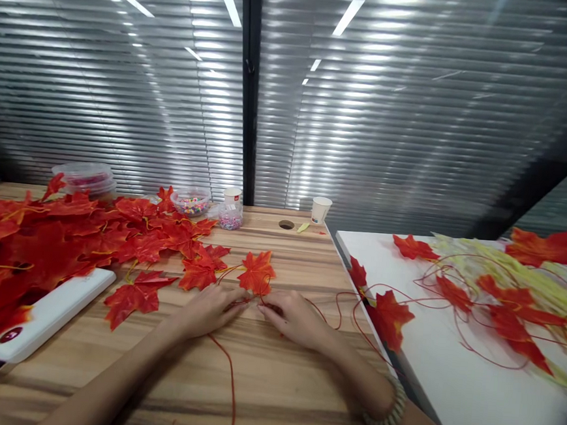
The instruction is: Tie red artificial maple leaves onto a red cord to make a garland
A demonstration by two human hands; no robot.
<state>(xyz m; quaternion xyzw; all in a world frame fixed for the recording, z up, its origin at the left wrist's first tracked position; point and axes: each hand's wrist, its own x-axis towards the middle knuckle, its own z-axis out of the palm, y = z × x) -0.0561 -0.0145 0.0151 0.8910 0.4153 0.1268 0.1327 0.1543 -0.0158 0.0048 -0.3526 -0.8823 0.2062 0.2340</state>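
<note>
Both hands are low over the wooden table [279, 389], their fingertips close together. My left hand [214, 310] is closed, pinching a thin red cord [232, 379] that trails down toward the table's front edge. My right hand [297, 318] is closed on the same cord near a small loop; more cord runs from it to the right. Just beyond the fingertips lies an orange-red maple leaf [257, 272], its stem end by the cord. Another red leaf [199, 270] rests to the left of it. The exact crossing of cord and stem is too small to tell.
A large pile of red leaves [50, 240] covers the left side, beside a white power strip [49, 315]. Bead containers [190, 203] and paper cups [321, 210] stand at the back. On the right, a white table [447, 382] holds corded leaves and yellow strands [495, 262].
</note>
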